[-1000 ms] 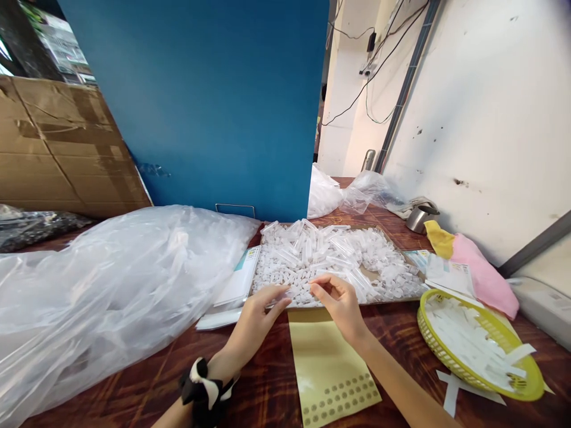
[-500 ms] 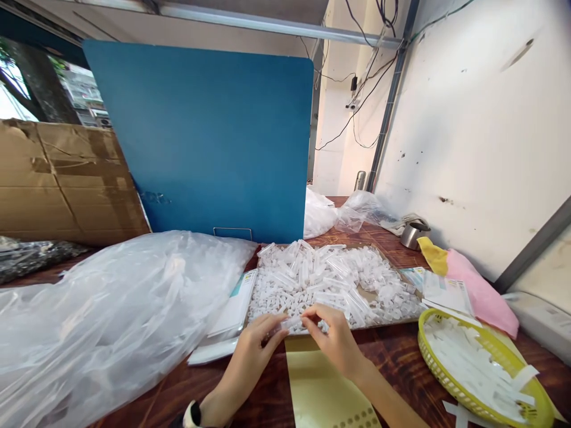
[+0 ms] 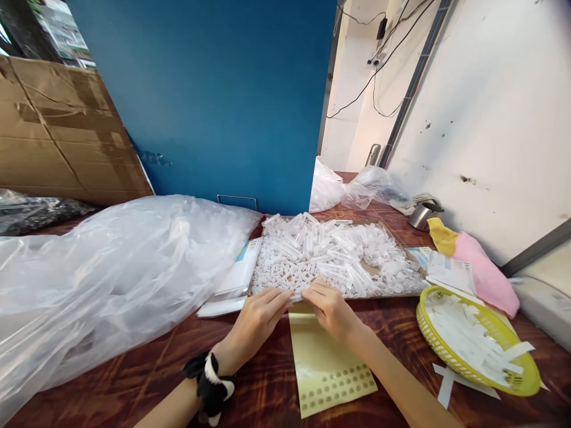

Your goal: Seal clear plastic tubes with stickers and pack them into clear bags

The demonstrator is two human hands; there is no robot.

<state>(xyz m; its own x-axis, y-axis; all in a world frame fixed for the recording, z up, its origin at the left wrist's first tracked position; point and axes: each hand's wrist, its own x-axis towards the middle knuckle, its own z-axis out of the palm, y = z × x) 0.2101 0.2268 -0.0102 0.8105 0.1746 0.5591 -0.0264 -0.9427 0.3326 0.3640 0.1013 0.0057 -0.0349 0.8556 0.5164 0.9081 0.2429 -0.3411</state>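
Both hands meet at the near edge of a shallow cardboard tray (image 3: 370, 268) heaped with clear plastic tubes (image 3: 343, 241) and small clear plastic pieces (image 3: 285, 274). My left hand (image 3: 263, 310), with a black and white band on its wrist, has its fingers pressed together. Just across from it, my right hand (image 3: 328, 306) is closed in a pinch, fingertips close to the left ones. Whatever lies between the fingertips is too small and hidden to name. Below them a yellowish sheet (image 3: 328, 351) with rows of round stickers (image 3: 339, 383) lies on the dark wooden table.
A big translucent plastic bag (image 3: 134, 267) fills the left side. White packets (image 3: 236, 276) lie left of the tray. To the right are a yellow basket (image 3: 428, 333) of white strips, a pink cloth (image 3: 486, 267) and a metal cup (image 3: 426, 216). Behind stands a blue board (image 3: 205, 107).
The view has tilted down, so more of the sticker sheet and the left wrist band shows. The hands remain together at the tray edge, with the fingers curled in more.
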